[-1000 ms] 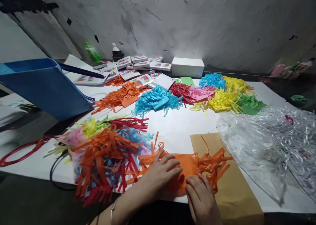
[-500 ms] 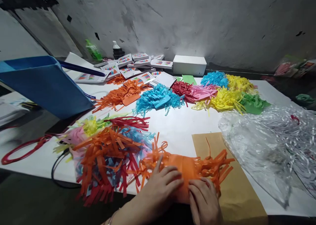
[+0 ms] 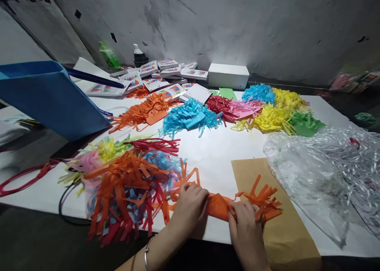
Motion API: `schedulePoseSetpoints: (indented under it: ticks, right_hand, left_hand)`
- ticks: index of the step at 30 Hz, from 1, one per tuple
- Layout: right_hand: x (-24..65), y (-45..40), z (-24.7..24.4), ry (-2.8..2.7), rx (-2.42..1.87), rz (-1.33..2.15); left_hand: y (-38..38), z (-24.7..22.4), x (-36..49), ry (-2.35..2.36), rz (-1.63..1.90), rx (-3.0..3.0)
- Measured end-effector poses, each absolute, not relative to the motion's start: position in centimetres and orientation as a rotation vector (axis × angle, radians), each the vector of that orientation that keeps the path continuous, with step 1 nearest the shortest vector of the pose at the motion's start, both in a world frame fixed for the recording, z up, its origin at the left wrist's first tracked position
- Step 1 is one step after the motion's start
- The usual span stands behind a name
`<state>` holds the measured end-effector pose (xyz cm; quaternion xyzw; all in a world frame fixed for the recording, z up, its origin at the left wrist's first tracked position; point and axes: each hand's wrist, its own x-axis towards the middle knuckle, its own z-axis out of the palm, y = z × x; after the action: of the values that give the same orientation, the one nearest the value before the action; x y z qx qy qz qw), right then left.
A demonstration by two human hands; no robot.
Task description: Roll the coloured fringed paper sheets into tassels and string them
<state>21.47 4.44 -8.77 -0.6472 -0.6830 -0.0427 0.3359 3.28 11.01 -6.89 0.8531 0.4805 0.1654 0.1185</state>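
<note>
An orange tissue-paper tassel [image 3: 218, 206] lies at the table's front edge, its uncut middle folded into a narrow band and its cut strips fanning out at both ends. My left hand [image 3: 191, 201] grips the band's left part with curled fingers. At the right end my right hand [image 3: 245, 219] has its fingers closed round the paper, beside the loose strips. Left of my left hand is a heap of orange tassels [image 3: 124, 184], with red, blue, pink and yellow ones under and behind it. Brown paper [image 3: 285, 223] lies partly under the right-hand strips.
Fringed bundles in blue [image 3: 190, 116], orange, red, pink, yellow and green lie across the back. Behind them are flat boxes [image 3: 148, 69] and a white box [image 3: 228, 76]. Clear plastic [image 3: 308, 176] spreads at right. A blue bin [image 3: 53, 100] and red-handled scissors [image 3: 26, 178] are at left.
The orange sheet, spread flat before, is now gathered into a narrower band. My left hand has moved up and curled round it; my right hand has moved up slightly.
</note>
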Motion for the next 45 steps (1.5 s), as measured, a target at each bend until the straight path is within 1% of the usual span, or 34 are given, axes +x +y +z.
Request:
schedulePoseSetpoints:
  ticks: [2,5,7,10,12,14,18,20,23,26,31,35,38,40,42,45]
  right_hand:
    - [21.1,4.9,-8.4,-1.794,-1.726,-0.168]
    - [20.9,5.0,-7.7,-1.785,-1.769,-0.347]
    - [20.8,4.7,-7.4,-1.840,-1.674,-0.411]
    - [20.2,4.2,-7.9,-1.946,-1.436,-0.286]
    - [19.8,3.9,-8.5,-1.942,-1.370,-0.208]
    - [19.7,3.8,-9.0,-1.923,-1.368,-0.185]
    - [19.9,3.7,-8.8,-1.930,-1.353,-0.145]
    - [20.0,3.6,-8.8,-1.941,-1.326,-0.159]
    - [20.3,3.3,-9.1,-1.948,-1.288,-0.206]
    - [20.9,2.8,-9.5,-1.954,-1.321,-0.166]
    - [20.9,2.9,-8.7,-1.839,-1.610,-0.067]
    - [20.0,3.6,-8.1,-1.786,-1.836,-0.184]
    - [19.7,3.7,-8.4,-1.829,-1.686,-0.208]
    - [19.8,3.4,-8.9,-1.913,-1.529,-0.151]
    - [20.1,3.0,-9.3,-1.958,-1.438,-0.122]
    - [20.8,2.3,-9.8,-1.954,-1.365,-0.145]
  left_hand:
    - [11.5,-6.4,3.8,1.518,0.409,2.503]
    - [11.8,-6.2,3.8,1.548,0.394,2.506]
    - [11.8,-6.3,3.7,1.534,0.388,2.508]
    - [11.9,-6.4,3.3,1.503,0.383,2.502]
    - [11.9,-6.4,2.9,1.473,0.426,2.504]
    - [11.7,-6.5,2.5,1.343,0.542,2.577]
    - [10.8,-7.1,2.0,0.914,0.724,2.774]
    - [10.2,-7.5,1.8,0.875,0.746,2.759]
    - [9.8,-7.5,1.2,0.905,0.692,2.704]
    - [9.7,-7.3,0.5,0.942,0.648,2.662]
    - [10.0,-7.3,0.6,1.183,0.620,2.564]
    - [10.7,-7.4,1.7,1.379,0.537,2.584]
    - [11.0,-7.6,2.3,1.460,0.530,2.578]
    - [10.9,-7.8,2.2,1.370,0.615,2.595]
    - [10.7,-7.9,1.8,1.145,0.687,2.646]
    - [10.0,-7.6,0.8,0.863,0.652,2.685]
